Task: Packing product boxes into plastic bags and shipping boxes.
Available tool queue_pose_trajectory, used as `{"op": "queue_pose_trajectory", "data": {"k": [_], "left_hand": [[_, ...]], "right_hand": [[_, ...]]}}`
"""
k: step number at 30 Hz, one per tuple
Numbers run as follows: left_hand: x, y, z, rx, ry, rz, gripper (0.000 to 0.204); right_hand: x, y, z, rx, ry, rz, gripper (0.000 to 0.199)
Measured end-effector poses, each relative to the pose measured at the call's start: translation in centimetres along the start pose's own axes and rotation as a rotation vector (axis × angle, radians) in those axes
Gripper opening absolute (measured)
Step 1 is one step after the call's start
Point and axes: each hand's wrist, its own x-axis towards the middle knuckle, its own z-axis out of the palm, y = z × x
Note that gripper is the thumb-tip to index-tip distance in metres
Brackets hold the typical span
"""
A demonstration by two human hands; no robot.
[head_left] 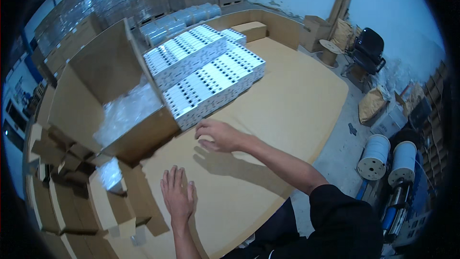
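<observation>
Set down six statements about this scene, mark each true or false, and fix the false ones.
1. The left hand and right hand both look empty. True.
2. The left hand is nearer the white boxes than the right hand is. False: the right hand is nearer.
3. Clear plastic lies inside the large open carton. True.
4. The large open carton stands to the right of the white boxes. False: it stands to their left.
5. The chair is black. True.
6. A long sleeve covers the right forearm. False: that forearm is bare.
</observation>
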Motion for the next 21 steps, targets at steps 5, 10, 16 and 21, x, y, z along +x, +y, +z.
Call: {"op": "queue_pose_trajectory", "data": {"k": [5,10,16,21], "left_hand": [[5.7,0.7,2.4,-0.044,0.05,0.04,0.048],[7.3,1.4,3.7,0.001,0.055,0.093,0.049],[9.4,3.7,2.7,0.086,-0.024,0.189,0.046],[10.7,4.0,3.3,0.066,-0.068,0.202,0.048]], "right_hand": [[-0.2,8.7,-10.4,-0.062,0.224,0.09,0.011],[2.9,17.8,-18.3,-0.216,0.492,0.246,0.017],[8.6,28.9,-22.4,-0.384,0.448,0.454,0.036],[11.6,33.9,-23.1,-0.395,0.309,0.733,0.049]]}}
